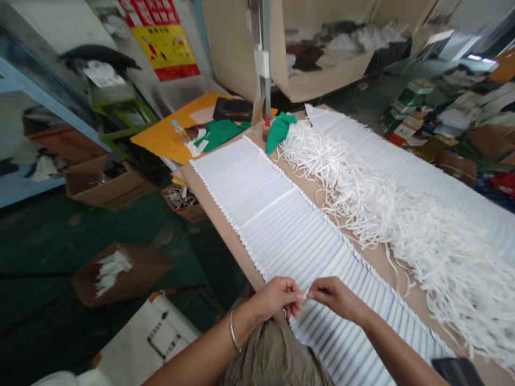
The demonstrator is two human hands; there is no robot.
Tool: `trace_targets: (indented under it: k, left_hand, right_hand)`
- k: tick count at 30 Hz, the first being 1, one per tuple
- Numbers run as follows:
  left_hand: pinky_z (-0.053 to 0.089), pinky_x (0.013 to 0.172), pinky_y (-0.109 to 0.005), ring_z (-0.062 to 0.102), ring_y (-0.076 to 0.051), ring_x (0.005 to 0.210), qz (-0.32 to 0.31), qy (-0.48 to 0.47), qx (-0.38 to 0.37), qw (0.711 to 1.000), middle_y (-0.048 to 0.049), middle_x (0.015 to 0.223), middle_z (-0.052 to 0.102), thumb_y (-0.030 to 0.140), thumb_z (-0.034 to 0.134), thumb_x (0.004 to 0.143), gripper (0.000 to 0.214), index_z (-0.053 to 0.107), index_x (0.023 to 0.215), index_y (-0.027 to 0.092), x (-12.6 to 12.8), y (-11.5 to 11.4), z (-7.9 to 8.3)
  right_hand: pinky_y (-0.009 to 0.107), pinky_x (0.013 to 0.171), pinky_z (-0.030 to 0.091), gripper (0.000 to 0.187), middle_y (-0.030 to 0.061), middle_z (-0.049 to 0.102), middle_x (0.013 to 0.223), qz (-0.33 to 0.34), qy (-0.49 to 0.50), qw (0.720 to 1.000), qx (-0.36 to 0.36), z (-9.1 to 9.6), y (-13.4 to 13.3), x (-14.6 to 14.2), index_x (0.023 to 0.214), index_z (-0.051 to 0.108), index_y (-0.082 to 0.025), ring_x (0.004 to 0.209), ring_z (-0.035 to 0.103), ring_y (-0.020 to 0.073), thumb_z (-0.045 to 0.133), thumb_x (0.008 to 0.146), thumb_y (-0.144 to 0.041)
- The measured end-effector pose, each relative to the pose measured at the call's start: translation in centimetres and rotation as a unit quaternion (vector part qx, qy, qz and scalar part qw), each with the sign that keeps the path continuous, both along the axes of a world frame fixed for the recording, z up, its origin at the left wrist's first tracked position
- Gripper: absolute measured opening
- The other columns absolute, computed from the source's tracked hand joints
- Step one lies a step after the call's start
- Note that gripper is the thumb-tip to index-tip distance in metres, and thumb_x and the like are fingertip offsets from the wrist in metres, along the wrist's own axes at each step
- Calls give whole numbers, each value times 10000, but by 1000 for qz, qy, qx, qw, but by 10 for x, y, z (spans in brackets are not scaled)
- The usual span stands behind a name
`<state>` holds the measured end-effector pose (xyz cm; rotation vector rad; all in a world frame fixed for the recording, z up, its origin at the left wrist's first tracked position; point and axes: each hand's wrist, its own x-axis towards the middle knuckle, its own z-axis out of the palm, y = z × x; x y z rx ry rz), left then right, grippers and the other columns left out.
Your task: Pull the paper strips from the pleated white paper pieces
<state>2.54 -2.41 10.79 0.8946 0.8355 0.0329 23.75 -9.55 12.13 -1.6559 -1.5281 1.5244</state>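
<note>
A long row of overlapping white paper sheets (281, 225) lies fanned along the brown table (209, 214). At its near end my left hand (277, 297) and my right hand (336, 297) meet, both pinched on a small white strip at the edge of a sheet. A metal bangle (232, 332) sits on my left wrist. To the right of the sheets a thick heap of loose white paper strips (402, 220) runs along the table, with a second row of white sheets (422, 177) beyond it.
A green cloth (278, 130) and a small red-topped bottle (266, 126) stand at the table's far end by a metal post (265, 59). Open cardboard boxes (120, 273) sit on the dark green floor to the left. Orange sheets (177, 131) and cluttered piles lie further off.
</note>
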Motion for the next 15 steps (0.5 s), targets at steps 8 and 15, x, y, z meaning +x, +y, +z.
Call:
trace_targets:
  k: [8,15]
  left_hand:
    - [344,466,-205,483,-88,431,136,138,158,968,45,529,576,460,639,770,302,544,703,181,-66,12,-53]
    - [397,517,-231,528,-112,489,205,182,195,942,22,569,612,386,584,784,224,597,728,170,-71,27,-88]
  right_hand:
    - [263,607,392,419,-8,613,647,23,-102,994,-28,-43,43,70,818,709,-181,635,516,136,547,867,-565]
    - [274,626,448,455,17,689,689,-60,-169,984,-5,-81,113,123,844,708,-166,636,585,146,650,762,-610]
